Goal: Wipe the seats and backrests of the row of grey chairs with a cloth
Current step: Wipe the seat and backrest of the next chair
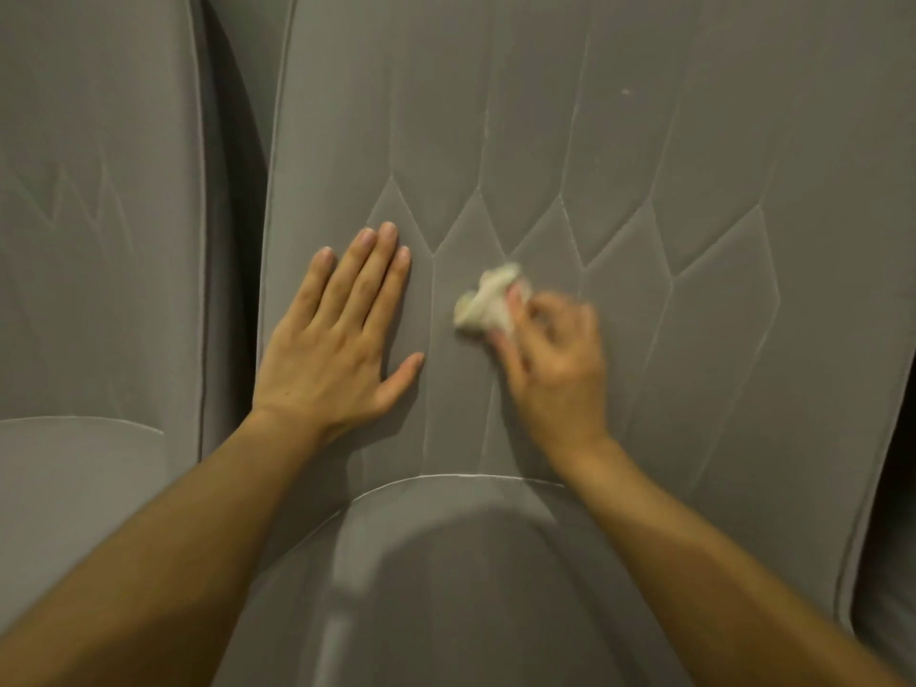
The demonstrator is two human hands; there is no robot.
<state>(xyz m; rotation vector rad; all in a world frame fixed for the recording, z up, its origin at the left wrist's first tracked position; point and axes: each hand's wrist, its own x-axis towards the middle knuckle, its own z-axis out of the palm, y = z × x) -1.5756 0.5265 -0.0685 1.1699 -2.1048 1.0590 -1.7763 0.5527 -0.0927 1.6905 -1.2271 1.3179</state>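
**Backrest wipe under way, cloth in right hand, low centre of backrest**

- Cloth (488, 302): small off-white wad, crumpled, no flat face showing. It sits against the backrest (644, 141), low and about centre, on the stitched diamond pattern.
- Right hand (555, 359): fingers (518, 297) curled, pinching the wad against the fabric. Hand and cloth are blurred, so I can't tell the exact finger placement.
- Key relation: the cloth pokes out up and to the left of the fingertips. Its long axis runs from lower left to upper right, and the wrist trails toward the backrest's lower edge.
- Left hand (342, 334): flat on the backrest's lower left, just beside the cloth but not touching it. Fingers straight and together, thumb splayed, holding nothing. My read is that it's bracing the chair.
- Seat (471, 587): below the backrest's bottom seam, nothing on it but shadow.
- A second grey chair (99, 270) stands past the backrest's left edge.

Judgement:
- The right side and top of the backrest look like most of what's left to cover.
- A pale speck (625, 91) sits high on the backrest, right of centre.
- The right hand is nearer to all of that, so I expect it to reach up and right.
- The wad is small, so each pass covers a narrow strip, and the seams could hold dust.
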